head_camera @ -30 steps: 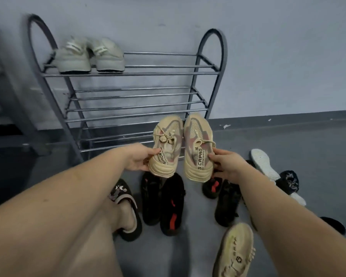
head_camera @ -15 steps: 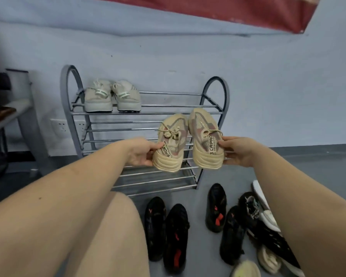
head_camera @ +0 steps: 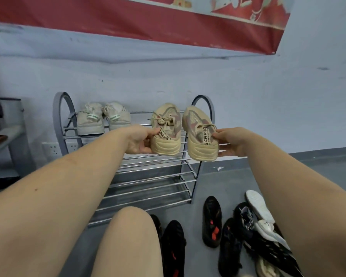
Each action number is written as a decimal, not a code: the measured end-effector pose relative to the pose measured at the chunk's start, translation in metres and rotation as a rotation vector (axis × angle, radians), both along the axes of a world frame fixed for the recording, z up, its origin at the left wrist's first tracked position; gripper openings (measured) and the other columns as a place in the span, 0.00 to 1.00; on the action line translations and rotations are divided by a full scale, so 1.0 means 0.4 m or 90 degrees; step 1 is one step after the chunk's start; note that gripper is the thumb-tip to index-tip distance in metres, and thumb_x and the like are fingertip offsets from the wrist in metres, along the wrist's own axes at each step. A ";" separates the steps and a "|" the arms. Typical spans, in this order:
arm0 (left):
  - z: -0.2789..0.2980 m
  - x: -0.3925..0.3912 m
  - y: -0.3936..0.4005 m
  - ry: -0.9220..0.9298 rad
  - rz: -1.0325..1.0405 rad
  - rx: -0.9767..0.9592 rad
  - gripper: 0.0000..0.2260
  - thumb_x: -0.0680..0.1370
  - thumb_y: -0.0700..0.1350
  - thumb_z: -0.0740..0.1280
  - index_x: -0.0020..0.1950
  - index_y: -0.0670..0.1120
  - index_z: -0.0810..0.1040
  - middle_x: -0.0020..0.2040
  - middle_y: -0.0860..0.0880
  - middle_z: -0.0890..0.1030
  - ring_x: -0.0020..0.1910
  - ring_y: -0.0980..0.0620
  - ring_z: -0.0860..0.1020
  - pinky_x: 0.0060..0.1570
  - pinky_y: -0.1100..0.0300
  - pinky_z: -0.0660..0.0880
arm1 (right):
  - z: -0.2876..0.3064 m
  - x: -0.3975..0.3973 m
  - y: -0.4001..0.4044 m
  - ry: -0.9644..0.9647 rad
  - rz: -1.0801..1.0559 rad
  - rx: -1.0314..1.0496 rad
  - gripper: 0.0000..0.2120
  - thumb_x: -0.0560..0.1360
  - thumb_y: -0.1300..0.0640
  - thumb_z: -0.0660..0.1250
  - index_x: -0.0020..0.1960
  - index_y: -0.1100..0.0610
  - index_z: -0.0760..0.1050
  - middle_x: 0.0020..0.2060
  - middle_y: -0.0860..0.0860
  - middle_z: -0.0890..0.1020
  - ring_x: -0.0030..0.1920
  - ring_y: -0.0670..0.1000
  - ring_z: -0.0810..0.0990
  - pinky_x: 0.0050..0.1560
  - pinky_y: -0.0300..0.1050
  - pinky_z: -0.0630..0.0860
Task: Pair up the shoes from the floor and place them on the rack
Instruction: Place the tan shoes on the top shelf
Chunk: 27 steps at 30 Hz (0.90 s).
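Note:
I hold a pair of beige sneakers side by side in front of the metal shoe rack [head_camera: 196,176], level with its top shelf. My left hand [head_camera: 140,139] grips the left beige sneaker [head_camera: 165,130] at its heel side. My right hand [head_camera: 231,140] pinches the right beige sneaker [head_camera: 200,134] at its collar. Both toes point toward the wall. A pale grey pair [head_camera: 102,119] stands on the left of the top shelf. The lower shelves hold no shoes.
Several black shoes with red marks [head_camera: 211,222] and black-and-white sneakers [head_camera: 260,226] lie on the grey floor at lower right. My knee [head_camera: 128,242] is at the bottom centre. A grey table [head_camera: 6,136] stands at the left, a red banner [head_camera: 128,19] on the wall.
Both hands have lifted the beige pair from floor level up to the rack's top shelf height. The camera has tilted upward, so the floor shoes sit lower in view.

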<state>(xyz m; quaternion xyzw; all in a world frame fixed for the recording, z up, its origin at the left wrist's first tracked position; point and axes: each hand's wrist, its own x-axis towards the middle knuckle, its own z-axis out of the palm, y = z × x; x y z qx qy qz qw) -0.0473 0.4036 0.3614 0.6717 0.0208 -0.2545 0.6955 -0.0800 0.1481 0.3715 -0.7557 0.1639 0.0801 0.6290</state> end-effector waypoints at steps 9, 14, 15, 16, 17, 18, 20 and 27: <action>0.016 0.072 -0.023 0.022 0.049 -0.021 0.09 0.81 0.44 0.60 0.46 0.41 0.75 0.43 0.46 0.78 0.40 0.51 0.77 0.46 0.50 0.80 | 0.020 0.070 0.030 -0.018 -0.006 -0.024 0.13 0.79 0.63 0.59 0.62 0.62 0.74 0.42 0.55 0.79 0.39 0.53 0.79 0.42 0.52 0.79; 0.022 0.124 -0.034 0.032 0.073 -0.031 0.10 0.81 0.44 0.59 0.45 0.40 0.74 0.42 0.45 0.77 0.39 0.51 0.77 0.33 0.54 0.81 | 0.024 0.139 0.040 -0.032 -0.008 -0.025 0.12 0.80 0.63 0.59 0.62 0.60 0.74 0.38 0.54 0.79 0.36 0.51 0.79 0.38 0.51 0.79; 0.023 0.137 -0.035 0.036 0.079 -0.032 0.10 0.81 0.44 0.59 0.45 0.40 0.74 0.42 0.45 0.77 0.39 0.51 0.77 0.29 0.54 0.80 | 0.022 0.155 0.040 -0.036 -0.013 -0.024 0.12 0.80 0.63 0.59 0.62 0.60 0.74 0.38 0.54 0.79 0.36 0.52 0.79 0.38 0.51 0.79; 0.024 0.151 -0.037 0.038 0.084 -0.034 0.10 0.81 0.44 0.59 0.45 0.40 0.74 0.41 0.45 0.77 0.39 0.50 0.77 0.28 0.54 0.79 | 0.020 0.173 0.040 -0.039 -0.016 -0.024 0.13 0.79 0.63 0.59 0.62 0.61 0.74 0.38 0.54 0.79 0.36 0.52 0.79 0.38 0.51 0.79; 0.023 0.167 -0.039 0.040 0.088 -0.035 0.10 0.81 0.44 0.59 0.45 0.40 0.74 0.41 0.45 0.77 0.39 0.50 0.77 0.28 0.54 0.79 | 0.018 0.191 0.039 -0.043 -0.018 -0.023 0.13 0.79 0.64 0.60 0.63 0.61 0.74 0.37 0.54 0.79 0.36 0.52 0.79 0.38 0.51 0.79; 0.022 0.184 -0.042 0.040 0.091 -0.035 0.10 0.81 0.44 0.59 0.44 0.40 0.74 0.41 0.45 0.77 0.39 0.51 0.77 0.29 0.53 0.80 | 0.015 0.210 0.038 -0.048 -0.019 -0.022 0.13 0.79 0.64 0.60 0.63 0.61 0.74 0.37 0.54 0.79 0.35 0.52 0.79 0.37 0.50 0.79; 0.018 0.219 -0.049 0.041 0.098 -0.031 0.10 0.81 0.44 0.58 0.44 0.41 0.74 0.41 0.46 0.77 0.39 0.51 0.77 0.38 0.51 0.81 | 0.010 0.248 0.036 -0.059 -0.020 -0.021 0.13 0.79 0.64 0.60 0.62 0.61 0.74 0.38 0.54 0.80 0.35 0.52 0.79 0.35 0.49 0.78; 0.018 0.361 -0.054 0.039 0.122 0.002 0.10 0.81 0.43 0.59 0.44 0.41 0.74 0.39 0.46 0.78 0.35 0.52 0.79 0.33 0.53 0.80 | -0.008 0.404 0.020 -0.071 -0.015 -0.019 0.14 0.79 0.63 0.62 0.63 0.62 0.74 0.41 0.55 0.81 0.38 0.53 0.80 0.39 0.51 0.81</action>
